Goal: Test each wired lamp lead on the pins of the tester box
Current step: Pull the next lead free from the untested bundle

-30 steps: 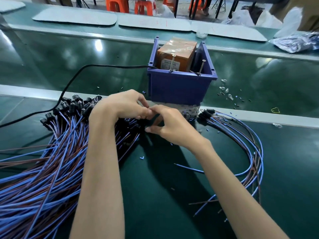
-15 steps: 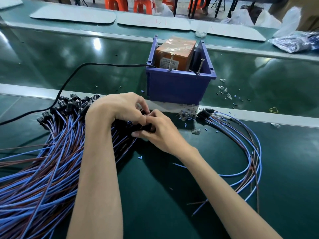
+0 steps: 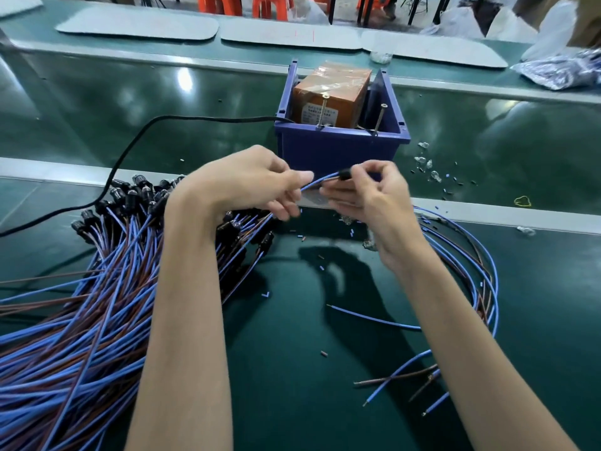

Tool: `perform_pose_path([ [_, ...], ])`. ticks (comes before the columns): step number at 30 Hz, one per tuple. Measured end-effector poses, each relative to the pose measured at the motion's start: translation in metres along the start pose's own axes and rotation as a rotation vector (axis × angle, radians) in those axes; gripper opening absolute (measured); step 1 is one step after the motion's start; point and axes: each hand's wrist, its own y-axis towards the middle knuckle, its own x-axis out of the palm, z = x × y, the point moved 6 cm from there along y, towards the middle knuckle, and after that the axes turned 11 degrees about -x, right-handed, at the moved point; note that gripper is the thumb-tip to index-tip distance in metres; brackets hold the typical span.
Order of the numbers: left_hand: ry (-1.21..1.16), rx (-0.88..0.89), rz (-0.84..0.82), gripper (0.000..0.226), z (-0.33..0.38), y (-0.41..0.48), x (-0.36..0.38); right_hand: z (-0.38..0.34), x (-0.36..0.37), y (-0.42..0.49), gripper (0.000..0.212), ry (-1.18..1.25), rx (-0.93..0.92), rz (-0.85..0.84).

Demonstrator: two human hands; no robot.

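Fingertips of the right hand (image 3: 367,196) partly hide the black holder end of one lamp lead (image 3: 320,181), pinching it; the left hand (image 3: 247,183) pinches its blue wire. Held between both, it hangs just before the tester box (image 3: 338,154), below the pins (image 3: 380,120). Piled leads (image 3: 97,304) cover the green belt (image 3: 292,369); orange stools (image 3: 227,4) stand beyond.

The dark green bench (image 3: 292,369) carries a big heap of blue and brown lamp leads (image 3: 81,320) on the left and a smaller curved bundle (image 3: 487,288) on the right. Farther back stands the blue tester box (image 3: 338,151), with a black cable (image 3: 136,141) reaching it; wire scraps (image 3: 426,164) and a yellow rubber band (image 3: 522,201) lie right of it.
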Motion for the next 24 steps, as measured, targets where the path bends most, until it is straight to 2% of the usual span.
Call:
perform_pose_path([
  [2,-0.015,-0.003,-0.211,0.051,0.012,-0.007,0.024,-0.007,-0.012,0.003,0.008,0.123,-0.018,0.170],
  [4,0.027,-0.025,-0.312,0.065,0.022,-0.007,0.048,-0.014,-0.019,0.006,0.008,0.215,-0.040,0.283],
  [9,0.218,-0.070,-0.121,0.089,0.022,0.012,0.057,-0.038,-0.031,0.012,0.011,0.378,-0.101,0.368],
  [13,0.000,-0.051,0.102,0.096,0.016,0.013,0.020,-0.048,-0.044,0.013,0.019,0.525,-0.102,0.454],
  [14,-0.092,-0.062,0.136,0.092,0.015,0.013,0.014,-0.049,-0.046,0.014,0.022,0.517,-0.088,0.457],
  [18,-0.535,-0.060,0.307,0.048,0.016,0.015,-0.002,-0.045,-0.053,0.016,0.029,0.334,0.015,0.353],
  [21,-0.755,-0.052,0.391,0.038,0.012,0.012,-0.011,-0.045,-0.058,0.016,0.028,0.150,0.093,0.214],
  [24,-0.825,-0.005,0.431,0.034,0.007,0.007,-0.020,-0.051,-0.064,0.016,0.020,0.050,0.106,0.133],
])
